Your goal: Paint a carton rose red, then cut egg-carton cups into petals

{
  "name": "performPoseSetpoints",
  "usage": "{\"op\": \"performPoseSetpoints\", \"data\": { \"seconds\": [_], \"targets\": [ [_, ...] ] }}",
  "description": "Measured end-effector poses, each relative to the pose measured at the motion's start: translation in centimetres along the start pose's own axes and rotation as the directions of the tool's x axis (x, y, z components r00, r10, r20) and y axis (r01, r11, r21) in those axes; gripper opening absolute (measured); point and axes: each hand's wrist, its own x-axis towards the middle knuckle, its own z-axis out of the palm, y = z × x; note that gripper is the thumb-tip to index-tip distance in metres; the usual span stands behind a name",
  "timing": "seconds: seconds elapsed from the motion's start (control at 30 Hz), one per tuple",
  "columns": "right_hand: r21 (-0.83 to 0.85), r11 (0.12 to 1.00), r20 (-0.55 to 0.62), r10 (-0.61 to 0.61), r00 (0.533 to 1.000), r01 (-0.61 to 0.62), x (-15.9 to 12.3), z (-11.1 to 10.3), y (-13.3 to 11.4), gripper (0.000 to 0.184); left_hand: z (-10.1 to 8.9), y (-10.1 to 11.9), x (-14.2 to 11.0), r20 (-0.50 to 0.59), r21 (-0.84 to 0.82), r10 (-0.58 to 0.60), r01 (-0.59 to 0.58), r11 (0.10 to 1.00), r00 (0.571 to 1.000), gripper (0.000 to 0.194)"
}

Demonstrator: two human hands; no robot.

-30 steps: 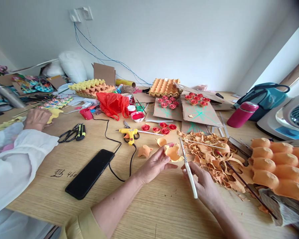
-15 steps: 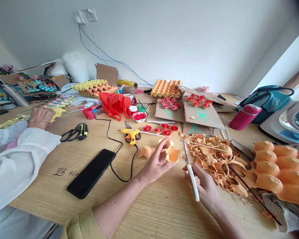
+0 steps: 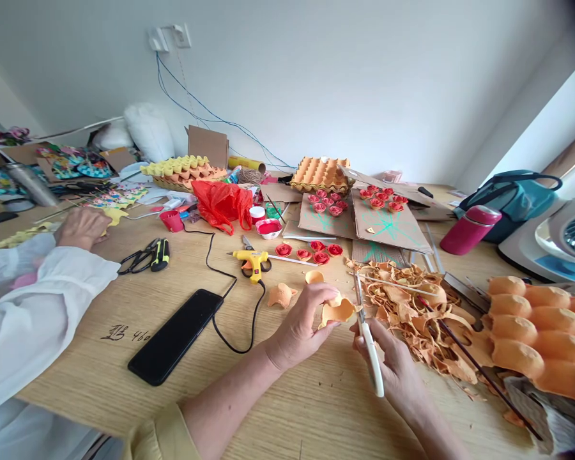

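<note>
Between the thumb and fingers of my left hand (image 3: pixel 299 329) is an orange egg-carton cup (image 3: pixel 336 312) with an uneven rim, its hollow side facing up. My right hand (image 3: pixel 393 358) grips white-handled scissors (image 3: pixel 372 358), their blades pointing away from me and touching the cup's right edge. Just beyond my left hand, a trimmed cup (image 3: pixel 314 276) and an upturned cup piece (image 3: pixel 280 295) rest on the table. Orange carton scraps (image 3: pixel 407 313) lie heaped to the right of the scissors.
A yellow glue gun (image 3: pixel 252 260) and a black phone (image 3: pixel 176 335) lie left. Red paper roses (image 3: pixel 321 257) sit behind my hands, near a dish of red paint (image 3: pixel 269 227). An egg tray (image 3: pixel 531 319) is at right. A co-worker's hand (image 3: pixel 82 227) works at far left.
My left hand has turned the cup about, and its right edge has come against the scissor blades. The scissors stay nearly in place. The view has shifted slightly.
</note>
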Motion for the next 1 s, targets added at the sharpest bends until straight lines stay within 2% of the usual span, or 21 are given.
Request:
{"op": "performPoseSetpoints", "data": {
  "seconds": [0.1,0.23,0.4,0.57,0.77,0.9,1.0],
  "targets": [
    [0.002,1.0,-0.009,-0.02,1.0,0.02,-0.1,0.0,0.0,0.036,0.3,-0.1,-0.3,-0.038,0.043,-0.094,0.096,0.994,0.995,0.062],
    [-0.064,0.998,-0.001,-0.021,1.0,0.021,-0.1,0.3,0.3,0.035,0.6,-0.2,-0.4,-0.162,0.064,-0.221,0.233,0.97,0.962,0.073],
    [-0.218,0.974,0.023,-0.051,0.998,0.055,-0.1,0.9,0.9,0.025,0.4,-0.6,-0.1,-0.246,0.042,-0.29,0.309,0.95,0.925,0.08],
    [-0.291,0.951,0.068,-0.086,0.994,0.103,-0.1,1.1,0.8,0.016,-0.1,-0.3,0.2,-0.242,0.125,-0.272,0.308,0.943,0.931,0.077],
    [-0.352,0.926,0.054,-0.129,0.99,0.14,-0.2,1.2,0.1,0.019,-0.2,-0.1,0.3,-0.27,0.168,-0.225,0.275,0.947,0.936,0.061],
    [-0.368,0.918,0.067,-0.129,0.989,0.145,-0.3,1.3,0.1,0.023,0.0,-0.4,0.2,-0.292,0.164,-0.188,0.243,0.956,0.938,0.06],
    [-0.371,0.917,0.075,-0.126,0.989,0.145,-0.4,1.4,0.2,0.024,0.2,-0.4,0.2,-0.267,0.135,-0.186,0.227,0.964,0.946,0.06]
  ]
}}
